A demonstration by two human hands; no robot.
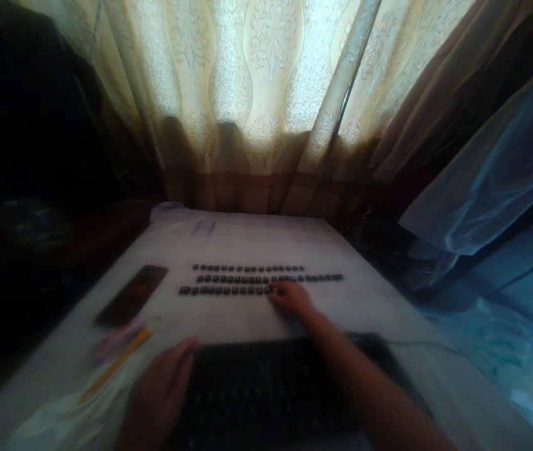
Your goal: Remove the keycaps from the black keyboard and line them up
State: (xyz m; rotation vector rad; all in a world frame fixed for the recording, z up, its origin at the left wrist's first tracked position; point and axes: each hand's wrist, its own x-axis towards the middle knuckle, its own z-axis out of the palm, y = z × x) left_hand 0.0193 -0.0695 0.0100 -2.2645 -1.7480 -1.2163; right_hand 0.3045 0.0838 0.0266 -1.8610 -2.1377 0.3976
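Observation:
A dark keyboard [266,382] lies at the near edge of the table, its surface dim and blurred. My left hand [163,391] is closed at the keyboard's left side, with the fingertips by its far left corner. Reaching across the keyboard, my right hand [292,297] pinches a small dark keycap [273,289] at the right end of the nearest row. Beyond the keyboard, loose keycaps stand in three lines: a far row [247,269], a middle row [233,279] and a near row [226,290].
A dark phone [132,294] lies on the left of the pale-covered table [266,238]. Nearer me are a pinkish item [118,340], a long orange-yellow item [118,363] and whitish crumpled material [66,410]. A cable [421,343] runs right. Patterned curtains [270,94] hang behind.

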